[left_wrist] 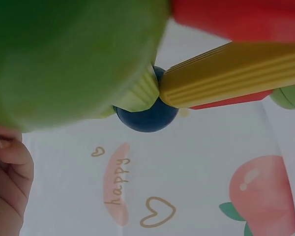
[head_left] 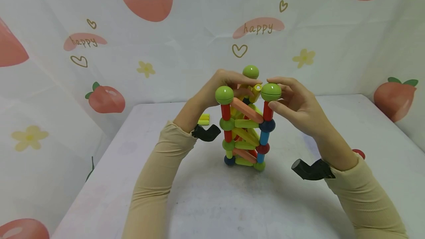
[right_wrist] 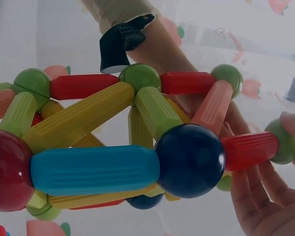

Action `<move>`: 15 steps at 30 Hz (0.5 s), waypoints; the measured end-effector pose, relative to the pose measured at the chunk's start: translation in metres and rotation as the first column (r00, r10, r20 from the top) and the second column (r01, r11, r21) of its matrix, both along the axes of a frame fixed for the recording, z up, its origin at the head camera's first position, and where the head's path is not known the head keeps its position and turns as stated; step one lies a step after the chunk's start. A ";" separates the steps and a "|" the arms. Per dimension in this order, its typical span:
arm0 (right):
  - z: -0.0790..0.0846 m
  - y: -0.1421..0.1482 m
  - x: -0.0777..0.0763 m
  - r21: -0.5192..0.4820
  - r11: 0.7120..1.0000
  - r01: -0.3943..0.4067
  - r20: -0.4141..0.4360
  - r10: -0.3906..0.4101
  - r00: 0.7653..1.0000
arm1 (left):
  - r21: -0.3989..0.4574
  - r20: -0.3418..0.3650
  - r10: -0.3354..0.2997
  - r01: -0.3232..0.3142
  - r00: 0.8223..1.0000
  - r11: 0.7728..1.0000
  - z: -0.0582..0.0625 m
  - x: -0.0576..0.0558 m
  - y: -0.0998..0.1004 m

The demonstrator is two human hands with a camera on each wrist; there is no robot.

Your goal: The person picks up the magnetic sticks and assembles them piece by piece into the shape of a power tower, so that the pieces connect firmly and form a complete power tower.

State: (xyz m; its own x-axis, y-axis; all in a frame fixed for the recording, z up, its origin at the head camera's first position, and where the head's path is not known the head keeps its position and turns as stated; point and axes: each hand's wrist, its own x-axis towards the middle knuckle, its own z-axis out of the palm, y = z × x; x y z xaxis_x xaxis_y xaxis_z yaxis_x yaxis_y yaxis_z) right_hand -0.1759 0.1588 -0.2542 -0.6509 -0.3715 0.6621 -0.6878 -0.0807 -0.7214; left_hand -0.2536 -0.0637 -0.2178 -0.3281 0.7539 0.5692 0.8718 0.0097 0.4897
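A tower of magnetic sticks and balls [head_left: 245, 124] stands on the table, with green balls at its top corners. My left hand [head_left: 220, 86] reaches behind the front left top ball [head_left: 224, 95] and pinches a yellow stick [head_left: 255, 93], whose metal end faces the head camera. My right hand [head_left: 300, 106] grips the front right top ball [head_left: 271, 92], which sits on a red stick [right_wrist: 250, 149]; its thumb lies on that ball in the right wrist view. A large green ball [left_wrist: 73, 64] blocks much of the left wrist view, with part of the left hand [left_wrist: 12, 179] beside it.
Several yellow sticks [head_left: 204, 120] lie on the table [head_left: 206, 202] behind the left forearm. A red piece [head_left: 359, 153] shows partly behind the right wrist. A printed cloth backdrop [head_left: 199, 40] hangs close behind the table.
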 end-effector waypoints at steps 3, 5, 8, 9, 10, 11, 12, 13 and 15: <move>0.000 0.000 0.000 -0.001 1.000 -0.004 -0.007 0.004 1.000 | -0.001 -0.003 -0.002 0.002 1.000 1.000 0.000 0.001 0.001; -0.001 0.000 0.000 -0.008 1.000 -0.011 -0.014 0.011 1.000 | 0.003 -0.005 -0.010 0.010 1.000 1.000 -0.001 0.001 0.002; 0.000 0.000 0.000 -0.001 1.000 -0.005 -0.011 0.005 1.000 | 0.010 -0.004 -0.014 0.014 1.000 1.000 -0.001 0.001 0.002; 0.000 0.000 0.000 0.000 1.000 -0.002 -0.010 0.002 1.000 | 0.012 -0.006 -0.011 0.011 1.000 1.000 -0.002 0.001 0.002; 0.000 0.000 0.000 0.001 1.000 -0.001 -0.009 0.001 1.000 | 0.017 -0.010 -0.012 0.012 1.000 1.000 -0.002 0.000 0.002; 0.001 0.000 0.001 0.006 1.000 0.006 -0.003 -0.006 1.000 | 0.022 -0.014 -0.011 0.011 1.000 1.000 -0.003 -0.001 0.002; 0.001 0.000 0.001 0.006 1.000 0.006 -0.002 -0.006 1.000 | 0.029 -0.024 -0.009 0.010 1.000 1.000 -0.003 -0.001 0.002; 0.001 -0.001 0.001 0.005 1.000 0.006 0.000 -0.006 1.000 | 0.033 -0.027 -0.006 0.007 1.000 0.999 -0.003 -0.002 0.002; 0.001 -0.001 0.001 0.004 1.000 0.009 0.002 -0.009 1.000 | 0.050 -0.039 -0.014 0.016 0.999 0.999 -0.003 -0.003 0.001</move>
State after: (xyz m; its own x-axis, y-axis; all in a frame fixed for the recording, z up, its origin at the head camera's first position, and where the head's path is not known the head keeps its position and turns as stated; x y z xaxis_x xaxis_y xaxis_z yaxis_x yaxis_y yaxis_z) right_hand -0.1745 0.1579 -0.2530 -0.6558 -0.3680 0.6592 -0.6869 -0.0714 -0.7233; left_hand -0.2567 -0.0624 -0.2211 -0.2936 0.7289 0.6185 0.8901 -0.0276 0.4550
